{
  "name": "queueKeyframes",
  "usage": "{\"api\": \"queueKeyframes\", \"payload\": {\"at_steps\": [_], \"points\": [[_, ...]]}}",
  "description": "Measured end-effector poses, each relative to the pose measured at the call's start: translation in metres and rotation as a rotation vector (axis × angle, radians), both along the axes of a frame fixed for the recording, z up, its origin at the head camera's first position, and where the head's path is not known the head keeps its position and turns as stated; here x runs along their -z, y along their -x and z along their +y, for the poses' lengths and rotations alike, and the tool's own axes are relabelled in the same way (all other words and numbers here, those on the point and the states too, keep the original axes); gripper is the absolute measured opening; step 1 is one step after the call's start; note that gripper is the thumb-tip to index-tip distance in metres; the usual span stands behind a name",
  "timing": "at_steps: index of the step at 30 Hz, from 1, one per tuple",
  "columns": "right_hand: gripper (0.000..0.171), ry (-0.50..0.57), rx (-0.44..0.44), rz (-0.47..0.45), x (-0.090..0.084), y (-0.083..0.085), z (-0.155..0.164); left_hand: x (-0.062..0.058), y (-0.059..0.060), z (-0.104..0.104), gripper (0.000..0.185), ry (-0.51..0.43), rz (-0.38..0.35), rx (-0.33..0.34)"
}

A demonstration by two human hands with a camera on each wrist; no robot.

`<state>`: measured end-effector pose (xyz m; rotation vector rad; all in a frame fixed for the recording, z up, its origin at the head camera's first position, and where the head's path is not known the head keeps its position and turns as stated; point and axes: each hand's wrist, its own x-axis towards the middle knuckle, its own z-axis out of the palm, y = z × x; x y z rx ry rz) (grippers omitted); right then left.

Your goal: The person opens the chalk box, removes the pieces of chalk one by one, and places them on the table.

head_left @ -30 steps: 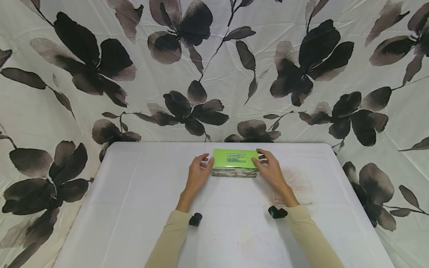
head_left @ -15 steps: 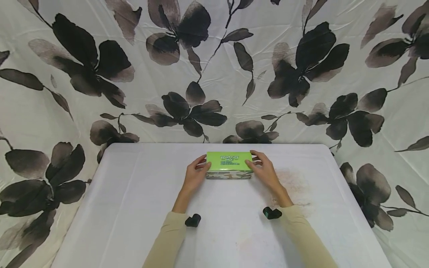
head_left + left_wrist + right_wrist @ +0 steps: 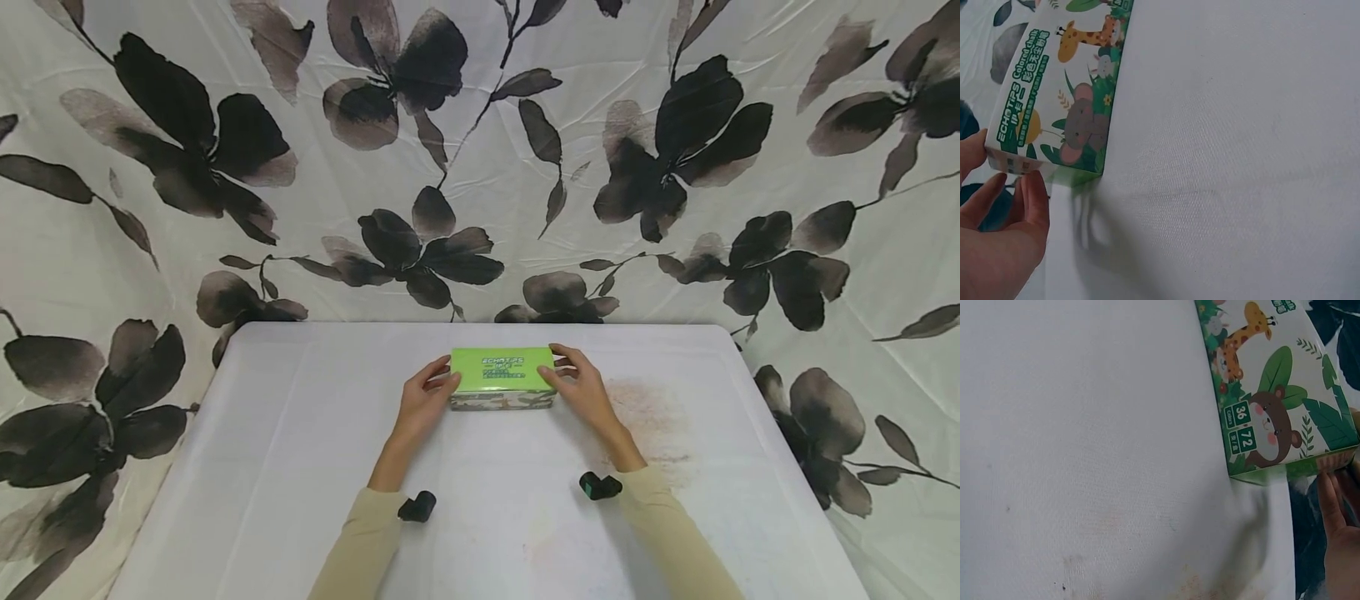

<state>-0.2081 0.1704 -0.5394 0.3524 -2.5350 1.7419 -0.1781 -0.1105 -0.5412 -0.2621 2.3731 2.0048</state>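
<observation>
A box of coloured chalk [image 3: 501, 372] is on the white table near its far edge, bright green on top. Its side, printed with an elephant and a giraffe, shows in the left wrist view as a chalk box [image 3: 1082, 94]. My left hand [image 3: 422, 404] holds the box's left end, thumb at the near corner and fingertips against the end face. On the right end, my right hand [image 3: 587, 400] grips with the thumb on the near top edge and the index finger at the back corner. A bear is printed on the box side [image 3: 1272, 425] in the right wrist view.
The white table [image 3: 300, 483] has reddish-brown smudges [image 3: 645, 417] right of the box. Behind its far edge hangs a pale cloth [image 3: 525, 192] with dark flowers. Black wrist cameras [image 3: 417, 507] sit at both sleeves.
Both hands have moved the chalk box a little to the left and slightly nearer. The head view has also shifted slightly. The hold at both ends stays.
</observation>
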Motion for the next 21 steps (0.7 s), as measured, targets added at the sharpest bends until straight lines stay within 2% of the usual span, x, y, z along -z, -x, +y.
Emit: {"api": "queueKeyframes", "payload": {"at_steps": [4, 6, 16, 21], "points": [[0.057, 0.018, -0.002, 0.004, 0.001, -0.002, -0.003, 0.0, -0.004, -0.005, 0.05, 0.009, -0.005, -0.001], [0.058, 0.02, 0.001, 0.004, 0.01, 0.001, -0.002, 0.0, -0.006, -0.006, 0.05, 0.01, -0.005, -0.005], [0.058, 0.017, 0.01, -0.014, 0.01, -0.009, -0.003, 0.001, -0.015, -0.009, 0.05, 0.002, -0.007, -0.006], [0.058, 0.017, 0.013, 0.013, 0.012, -0.014, -0.004, 0.003, -0.021, -0.01, 0.05, -0.001, -0.012, -0.012]]}}
